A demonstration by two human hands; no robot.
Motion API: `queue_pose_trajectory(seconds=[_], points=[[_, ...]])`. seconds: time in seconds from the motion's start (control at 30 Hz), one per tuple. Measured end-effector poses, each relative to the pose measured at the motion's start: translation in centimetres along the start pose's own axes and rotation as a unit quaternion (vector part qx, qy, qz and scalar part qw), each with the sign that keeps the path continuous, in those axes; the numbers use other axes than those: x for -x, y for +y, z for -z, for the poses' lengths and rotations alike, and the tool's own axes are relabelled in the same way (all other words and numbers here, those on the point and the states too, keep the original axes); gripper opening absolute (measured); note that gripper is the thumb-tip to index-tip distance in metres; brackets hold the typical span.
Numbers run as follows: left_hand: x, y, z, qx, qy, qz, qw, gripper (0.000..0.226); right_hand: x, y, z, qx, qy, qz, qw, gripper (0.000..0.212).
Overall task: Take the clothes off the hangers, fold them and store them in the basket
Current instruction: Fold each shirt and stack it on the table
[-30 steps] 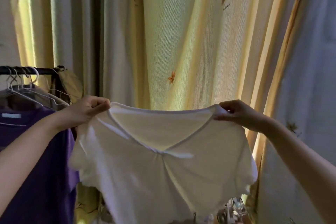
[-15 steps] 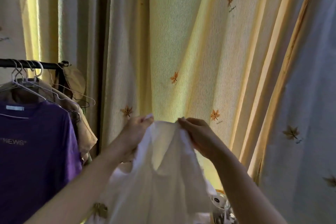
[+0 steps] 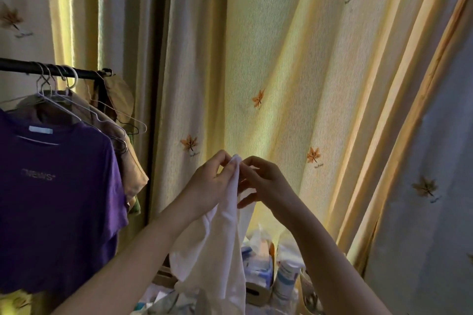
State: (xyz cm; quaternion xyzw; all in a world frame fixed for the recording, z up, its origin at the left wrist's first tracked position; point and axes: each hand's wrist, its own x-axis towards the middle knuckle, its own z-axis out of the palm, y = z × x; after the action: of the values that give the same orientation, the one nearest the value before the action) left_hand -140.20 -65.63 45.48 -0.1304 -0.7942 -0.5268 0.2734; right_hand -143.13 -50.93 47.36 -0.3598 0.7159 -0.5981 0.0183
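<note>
From the head camera, the hands are much closer now than a second ago, when they held the shirt spread wide. The left hand [image 3: 212,181] and the right hand [image 3: 266,181] now meet in the middle, almost touching. Both pinch the top of the white shirt [image 3: 217,250]. The shirt is doubled over and hangs straight down between the arms, in the air. Behind it hangs a yellow curtain [image 3: 281,59] with little orange leaves. On the left a purple shirt [image 3: 56,186] hangs on one of the wire hangers [image 3: 51,89] on a black rail [image 3: 23,65]. A tan top [image 3: 133,169] hangs just behind it. Low down, behind the white shirt, stand some bottles [image 3: 284,281].
</note>
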Motion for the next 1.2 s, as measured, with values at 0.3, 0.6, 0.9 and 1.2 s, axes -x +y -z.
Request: queue_pose_trajectory(seconds=[0.3, 0.6, 0.9, 1.2], points=[[0.1, 0.6, 2.4, 0.085, -0.123, -0.036, 0.988, 0.023, -0.9, -0.3, 1.3, 0.231, 0.031, 0.120, 0.965, 0.030], [1.3, 0.2, 4.1, 0.019, -0.070, -0.035, 0.997, 0.032, -1.0, -0.6, 1.7, 0.225, 0.100, 0.213, 0.946, 0.013], [2.7, -1.8, 3.1, -0.157, -0.079, -0.051, 0.983, 0.027, -0.8, -1.8, 3.3, 0.277, 0.150, 0.244, 0.917, 0.013], [2.1, -3.5, 3.5, 0.058, 0.004, 0.017, 0.998, 0.025, -0.6, -1.1, 8.6, 0.294, 0.199, 0.225, 0.908, 0.025]])
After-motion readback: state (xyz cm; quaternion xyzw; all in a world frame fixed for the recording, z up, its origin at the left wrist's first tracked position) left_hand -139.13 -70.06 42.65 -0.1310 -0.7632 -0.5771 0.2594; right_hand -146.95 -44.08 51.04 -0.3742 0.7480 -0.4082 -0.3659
